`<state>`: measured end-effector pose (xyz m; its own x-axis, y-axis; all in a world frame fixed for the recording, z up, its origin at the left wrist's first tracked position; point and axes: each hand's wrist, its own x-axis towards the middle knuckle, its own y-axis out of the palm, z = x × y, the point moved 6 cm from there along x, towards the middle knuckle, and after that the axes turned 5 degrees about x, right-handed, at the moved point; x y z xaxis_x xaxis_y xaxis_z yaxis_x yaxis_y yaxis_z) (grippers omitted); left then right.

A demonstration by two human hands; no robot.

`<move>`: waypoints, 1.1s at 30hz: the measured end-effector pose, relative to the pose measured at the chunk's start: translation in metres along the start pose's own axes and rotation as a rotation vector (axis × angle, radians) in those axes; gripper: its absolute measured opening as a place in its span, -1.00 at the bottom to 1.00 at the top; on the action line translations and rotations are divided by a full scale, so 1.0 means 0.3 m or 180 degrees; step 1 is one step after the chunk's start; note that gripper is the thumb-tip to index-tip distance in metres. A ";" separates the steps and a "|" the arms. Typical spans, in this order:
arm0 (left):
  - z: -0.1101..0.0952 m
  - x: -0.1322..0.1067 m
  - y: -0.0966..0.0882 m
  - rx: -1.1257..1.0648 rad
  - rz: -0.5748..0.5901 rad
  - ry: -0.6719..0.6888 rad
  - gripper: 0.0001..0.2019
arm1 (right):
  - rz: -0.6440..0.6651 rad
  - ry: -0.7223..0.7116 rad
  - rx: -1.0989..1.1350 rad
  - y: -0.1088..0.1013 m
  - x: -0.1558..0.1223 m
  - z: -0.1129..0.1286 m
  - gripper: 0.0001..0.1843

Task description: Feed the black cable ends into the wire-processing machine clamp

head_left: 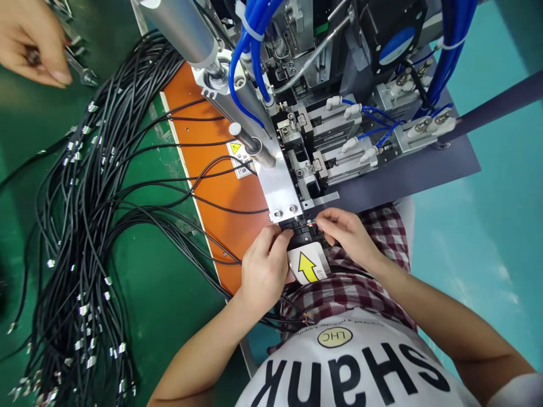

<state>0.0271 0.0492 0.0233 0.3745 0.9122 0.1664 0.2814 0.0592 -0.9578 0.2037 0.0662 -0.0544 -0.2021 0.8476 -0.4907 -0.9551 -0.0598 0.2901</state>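
Observation:
My left hand (263, 265) is closed, fingers pinched on a black cable end at the front of the machine. My right hand (348, 233) is closed too, its fingertips pinching thin coloured wires (311, 223) at the black fixture (302, 233) under the metal plate (280, 186). Both hands meet just below the plate's two bolts. A white tag with a yellow arrow (308, 265) sits between my hands, over my checked clothing.
A big bundle of black cables with metal clips (80, 237) spreads over the green table at left. An orange mat (220, 169) lies beside the machine with blue air hoses (250, 51). Another person's hand (31, 42) holds a metal tool at top left.

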 end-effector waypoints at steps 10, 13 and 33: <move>-0.002 0.004 -0.004 -0.0048 -0.0115 0.0027 -0.73 | 0.0229 0.0113 0.0171 0.012 0.025 0.011 -0.80; 0.001 0.003 -0.002 -0.0090 -0.0101 0.0017 -0.72 | 0.0256 0.0221 0.0185 0.022 0.026 0.004 -0.83; 0.004 0.003 -0.010 -0.0115 -0.0115 0.0013 -0.76 | -0.0281 0.0029 0.0395 -0.011 0.024 -0.019 -0.80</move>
<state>0.0255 0.0503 0.0261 0.3673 0.9080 0.2017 0.3264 0.0772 -0.9421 0.2040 0.0694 -0.0635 -0.1211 0.8418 -0.5260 -0.9353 0.0808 0.3446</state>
